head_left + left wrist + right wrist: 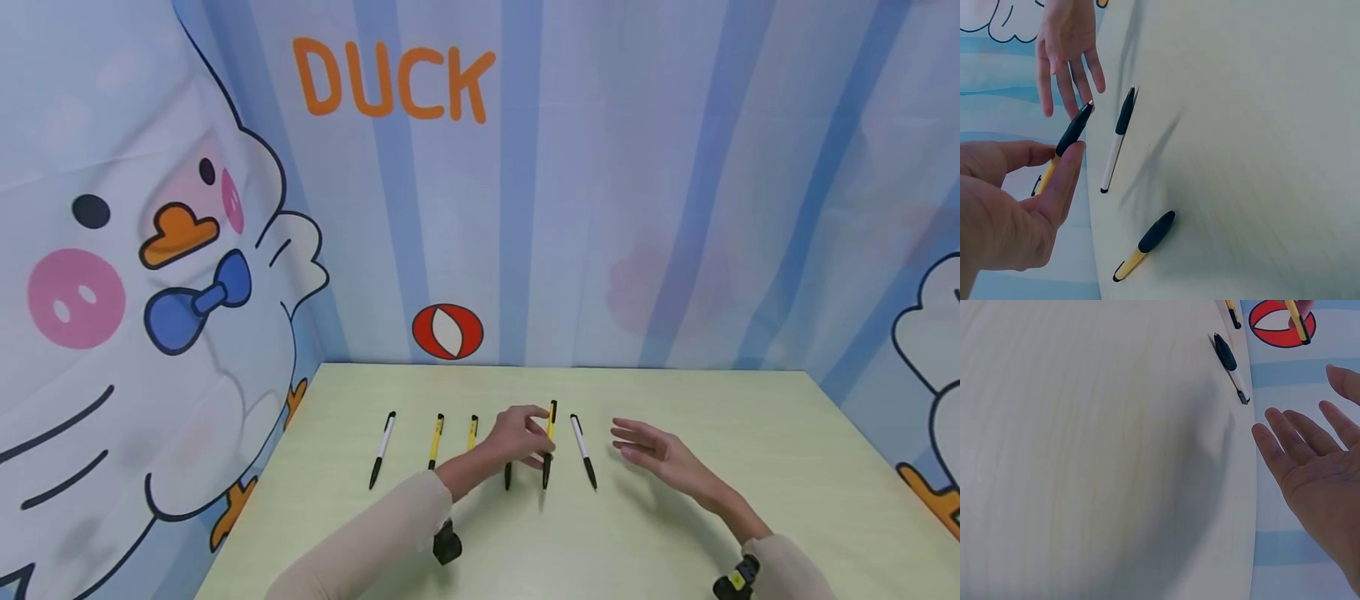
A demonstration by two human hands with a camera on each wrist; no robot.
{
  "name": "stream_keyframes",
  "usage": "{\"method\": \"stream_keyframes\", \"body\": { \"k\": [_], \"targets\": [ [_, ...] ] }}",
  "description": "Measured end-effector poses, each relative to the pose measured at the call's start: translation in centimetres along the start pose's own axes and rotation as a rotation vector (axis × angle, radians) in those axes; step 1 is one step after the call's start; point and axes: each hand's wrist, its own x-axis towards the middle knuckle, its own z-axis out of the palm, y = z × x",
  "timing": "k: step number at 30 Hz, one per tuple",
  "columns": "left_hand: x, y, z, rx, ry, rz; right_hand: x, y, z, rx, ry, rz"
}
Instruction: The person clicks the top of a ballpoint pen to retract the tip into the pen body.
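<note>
My left hand (517, 437) pinches a yellow pen (551, 423) with a black grip between thumb and fingers. In the left wrist view this held pen (1072, 132) is raised over the table, its black tip end pointing up and to the right. My right hand (667, 458) is held out to the right with fingers extended and nothing in it. Between the hands lies a white pen (583, 450) with a black grip. Another yellow pen (1144, 247) lies below the left hand; in the head view that hand hides most of it, leaving its dark end (507, 476) showing.
Farther left on the pale table (637, 550) lie a white pen (382, 448) and two yellow pens, one whole (437, 438) and one (473, 431) partly covered by the left arm. A blue striped cloth backdrop (570, 208) with duck drawings rises behind the table's far edge.
</note>
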Motion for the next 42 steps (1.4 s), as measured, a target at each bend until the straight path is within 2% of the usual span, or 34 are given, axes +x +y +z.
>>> {"method": "stream_keyframes", "body": {
  "k": [6, 14, 22, 26, 32, 42],
  "targets": [
    [-1.7, 0.0, -0.4, -0.094, -0.05, 0.018, 0.3, -0.5, 0.4, -0.006, -0.011, -0.017],
    [-3.3, -0.3, -0.3, -0.153, -0.031, 0.03, 1.2, -1.7, 1.6, 0.019, -0.049, -0.083],
    [-5.2, -0.9, -0.6, -0.182, -0.036, 0.012, 1.3, -3.3, 4.6, 0.01, -0.118, -0.168],
    [-5.2, -0.5, -0.6, -0.216, -0.063, 0.053, 1.9, -4.3, 5.0, 0.003, -0.139, -0.205],
    [-4.9, -0.3, -0.6, -0.231, -0.094, 0.132, 2.7, -4.8, 5.9, -0.003, -0.121, -0.226],
    [-5.2, -1.1, -0.2, -0.29, -0.109, 0.127, 2.6, -4.0, 7.3, 0.027, -0.131, -0.224]
  ]
}}
